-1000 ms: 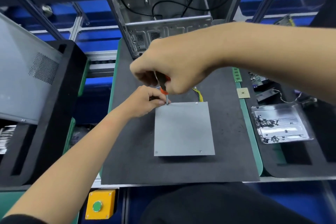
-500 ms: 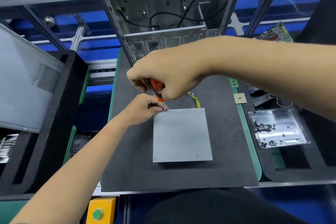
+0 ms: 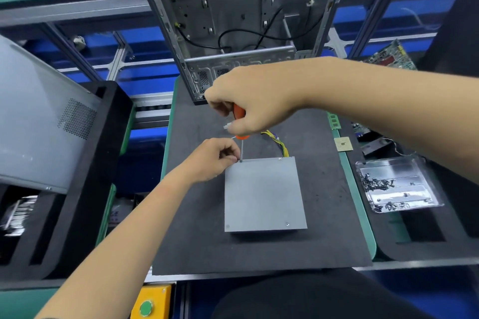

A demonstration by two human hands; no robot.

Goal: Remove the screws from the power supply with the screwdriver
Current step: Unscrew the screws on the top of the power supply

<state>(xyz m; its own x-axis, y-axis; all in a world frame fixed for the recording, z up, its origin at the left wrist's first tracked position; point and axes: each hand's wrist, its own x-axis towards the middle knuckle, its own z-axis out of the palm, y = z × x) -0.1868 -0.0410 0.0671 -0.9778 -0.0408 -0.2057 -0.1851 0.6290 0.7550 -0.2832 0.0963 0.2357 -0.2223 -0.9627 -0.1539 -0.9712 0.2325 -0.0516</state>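
A flat grey power supply (image 3: pixel 263 193) lies on the black mat (image 3: pixel 197 246) with yellow wires (image 3: pixel 278 144) leaving its far edge. My right hand (image 3: pixel 255 101) grips the orange handle of a screwdriver (image 3: pixel 239 118), held upright with its tip on the box's far left corner. There, my left hand (image 3: pixel 211 159) has its fingers curled and its fingertips pinched against the shaft just above the tip. Screws (image 3: pixel 287 224) show at the near right and far right corners.
An open metal computer case (image 3: pixel 233 21) stands at the back of the mat. A shiny tray (image 3: pixel 404 173) with several loose screws sits to the right, beside a small chip (image 3: pixel 343 144). A grey side panel (image 3: pixel 33 122) leans in a black rack at left. A yellow button box (image 3: pixel 150 303) sits below.
The screwdriver handle has risen a little in my right hand, showing more bare shaft above the corner. Both hands stay at the same corner; my head has moved closer.
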